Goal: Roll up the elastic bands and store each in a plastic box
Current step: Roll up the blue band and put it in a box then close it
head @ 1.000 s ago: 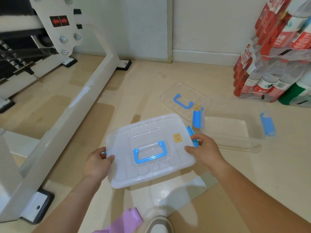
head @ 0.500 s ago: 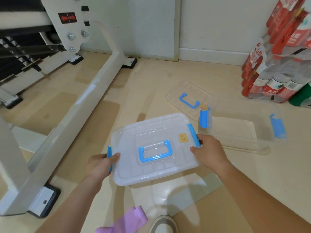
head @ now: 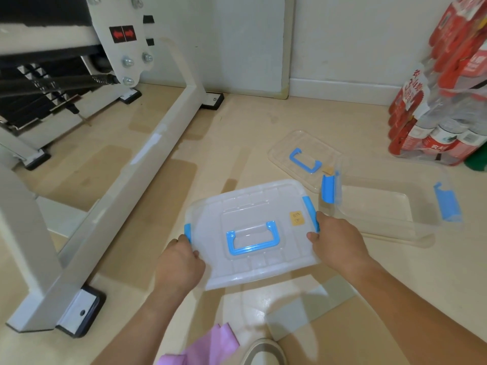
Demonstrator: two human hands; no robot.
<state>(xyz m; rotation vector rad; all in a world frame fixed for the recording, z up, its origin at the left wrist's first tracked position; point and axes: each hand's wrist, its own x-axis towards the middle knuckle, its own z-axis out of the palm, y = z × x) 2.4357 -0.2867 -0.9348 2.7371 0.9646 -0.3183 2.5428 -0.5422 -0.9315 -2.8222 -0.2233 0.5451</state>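
I hold a clear plastic box with a blue handle and its lid on, just above the floor. My left hand grips its left end at the blue latch. My right hand grips its right end by the other blue latch. A second clear box stands open on the floor to the right, its blue latches folded out. Its loose lid lies behind it. A pink elastic band lies on the floor at the bottom edge, partly cut off.
A white exercise machine frame runs diagonally along the left, with a black-capped foot near my left arm. Shrink-wrapped packs of bottles stand at the right by the wall. A shoe tip shows at the bottom.
My left hand has slid onto the blue left latch, and my right hand has settled lower on the right latch. The box stays level between them. The view has shifted left.
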